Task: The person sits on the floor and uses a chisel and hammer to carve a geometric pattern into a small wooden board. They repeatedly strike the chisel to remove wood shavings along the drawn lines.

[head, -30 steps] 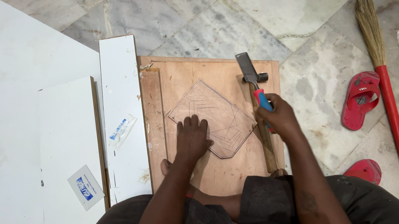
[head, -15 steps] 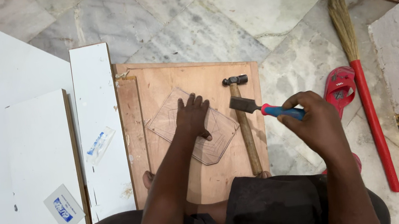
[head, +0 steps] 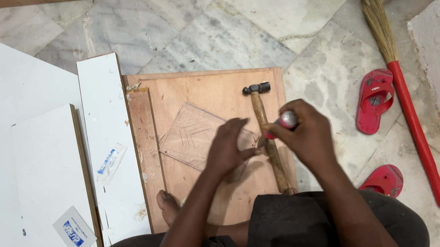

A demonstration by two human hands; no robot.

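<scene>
Looking down: I see the wooden board (head: 209, 87) on the marble floor (head: 284, 11), and I place everything else from it.
Left hand: my left hand (head: 229, 148) lies over the board's middle, fingers spread and slightly bent, tips pressing the thin diamond-shaped panel (head: 190, 136); it grips nothing.
Right hand: my right hand (head: 305, 137) is clenched around a small tool (head: 287, 120) with a rounded silvery end and a bit of red showing, held over the board's right part, just beside the left hand.
Panel: flat on the board, pencil lines on its face, its lower right corner covered by the left hand.
Hammer: a hammer (head: 266, 134) with a wooden handle lies on the board's right side, head pointing away from me, untouched; the right hand crosses over its handle.
Left of the board: a white plank (head: 109, 127) touches its edge, then wide white sheets (head: 9, 130).
Right of the board: two red sandals (head: 373, 101), and a broom (head: 397, 75) with a red handle, well apart from it.
Near edge: a bare foot (head: 166, 201) rests on the board; my knees cover that edge.
Hard to tell: the tool's working end is hidden by my fingers, and I cannot tell what kind it is.
</scene>
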